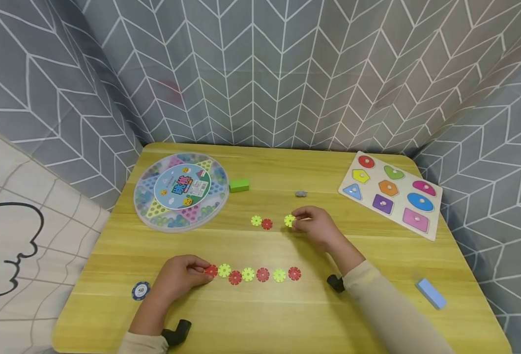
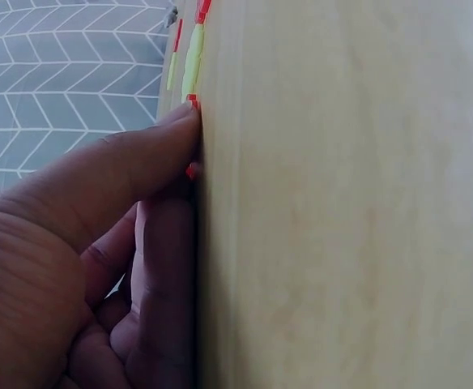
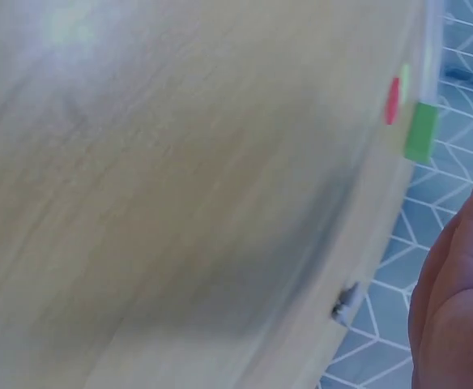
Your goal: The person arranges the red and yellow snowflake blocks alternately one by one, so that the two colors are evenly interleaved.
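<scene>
Thumb and fingers of my left hand (image 1: 178, 278) pinch a red snowflake disc (image 1: 211, 270) at the left end of a row. That row alternates red and yellow notched discs, ending with a red disc (image 1: 294, 273) on the right. My right hand (image 1: 317, 227) holds a yellow snowflake disc (image 1: 289, 221) by its right edge, over the table farther back. To its left lie another yellow disc (image 1: 256, 221) and a red disc (image 1: 267, 224), side by side. In the right wrist view, the fingers of the right hand (image 3: 459, 284) mostly hide its disc.
A round Chinese checkers set (image 1: 218, 196) and a green block (image 1: 239, 185) are at the back left. Behind the right hand is a small grey piece (image 1: 301, 193). Rightward lie a shape puzzle board (image 1: 362, 201) and blue block (image 1: 431, 293); a poker chip (image 1: 141, 290) lies left.
</scene>
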Motion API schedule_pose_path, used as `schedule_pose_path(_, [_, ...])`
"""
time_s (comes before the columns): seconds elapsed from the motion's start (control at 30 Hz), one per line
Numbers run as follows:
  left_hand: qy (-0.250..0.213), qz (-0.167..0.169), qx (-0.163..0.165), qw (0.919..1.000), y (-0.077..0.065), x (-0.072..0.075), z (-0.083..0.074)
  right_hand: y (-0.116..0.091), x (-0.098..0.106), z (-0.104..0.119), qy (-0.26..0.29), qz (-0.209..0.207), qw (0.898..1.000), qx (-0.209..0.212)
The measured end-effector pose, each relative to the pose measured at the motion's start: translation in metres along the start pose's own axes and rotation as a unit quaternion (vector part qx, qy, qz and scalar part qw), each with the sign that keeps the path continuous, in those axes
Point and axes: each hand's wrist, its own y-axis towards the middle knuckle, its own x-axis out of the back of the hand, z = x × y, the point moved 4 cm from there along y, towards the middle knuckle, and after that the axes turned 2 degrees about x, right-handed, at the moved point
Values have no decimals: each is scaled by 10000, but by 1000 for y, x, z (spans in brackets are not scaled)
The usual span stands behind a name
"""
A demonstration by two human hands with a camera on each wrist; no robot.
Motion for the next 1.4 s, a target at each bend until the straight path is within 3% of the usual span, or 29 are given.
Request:
schedule_pose_path(0.07, [-8,7,-6,10000,0,0,0,-8,7,4,490,-37,9988,-64])
schedule_pose_path(0.17, [-17,18,-3,10000,0,1,0,-19,15,8,732,-3,9973,-79])
schedule_pose_path(0.43, [-8,52,26,10000,2,0,1,-58,33,-20,260,48,9989,-375])
schedule_pose_path(0.5, [-12,66,14,10000,2,0,0,-70,33,-30,10,169,9993,-329])
schedule_pose_path(0.6, [-10,87,-21,10000,2,0,-1,-86,28,-39,-926,277,9952,-130])
schedule_pose_path(0.77, [35,55,-20,10000,2,1,-1,-97,18,-36,-2423,-21,9696,346])
schedule_pose_path(0.9, [30,45,8,10000,2,2,0,-96,11,-33,-2945,-192,9536,601])
schedule_pose_path(1.1, [-22,41,13,10000,3,2,0,-87,13,-27,-3024,-94,9514,567])
schedule_pose_path(1.27, [-54,30,0,10000,4,2,1,-50,10,-2,-3193,75,9469,382])
schedule_pose_path(1.4, [-64,29,-5,10000,4,0,2,-11,-17,13,-3312,355,9417,469])
